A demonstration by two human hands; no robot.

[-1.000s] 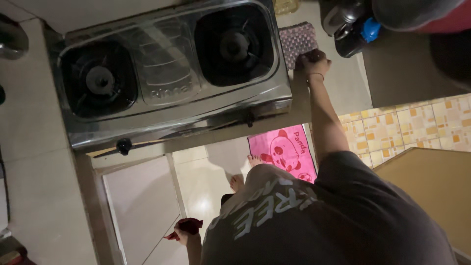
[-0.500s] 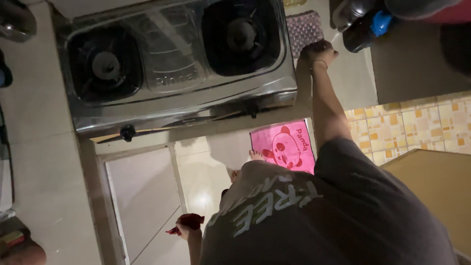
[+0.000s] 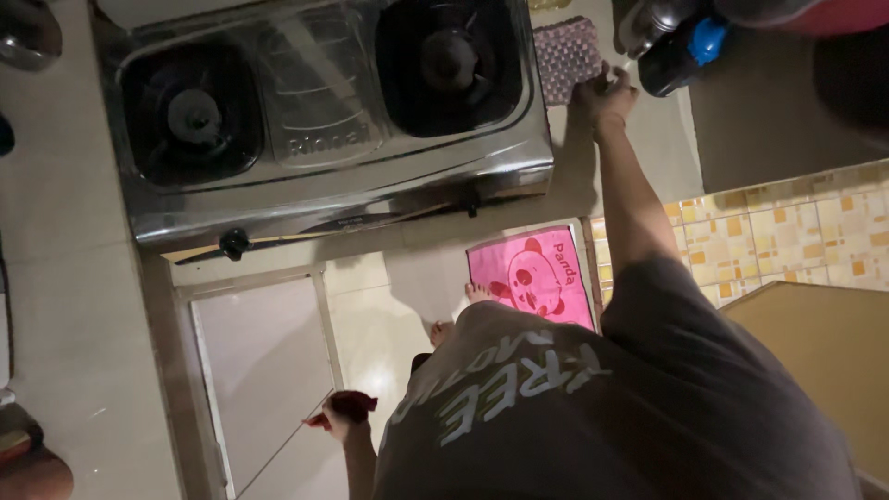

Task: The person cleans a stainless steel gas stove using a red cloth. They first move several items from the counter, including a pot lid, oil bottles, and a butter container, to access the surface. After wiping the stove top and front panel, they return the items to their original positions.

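My right hand [image 3: 604,93] reaches out to the pale counter, just right of a two-burner steel gas stove [image 3: 324,176]. Its curled fingers touch the near right corner of a checked purple cloth pad [image 3: 567,56]. Whether they grip anything is hidden. My left hand [image 3: 339,414] hangs low by my hip, closed on a small dark red thing [image 3: 356,402]. It is in front of a pale cabinet door [image 3: 264,370]. My grey printed shirt fills the lower right.
A dark bottle with a blue cap [image 3: 681,51] and another dark container [image 3: 648,23] stand right of my right hand. A pink mat with a panda picture [image 3: 532,273] lies on the floor by my bare feet. Yellow patterned tiles [image 3: 787,231] lie to the right.
My right hand has slid slightly right, from the cloth pad's corner toward its right edge. My left hand still holds the red thing low.
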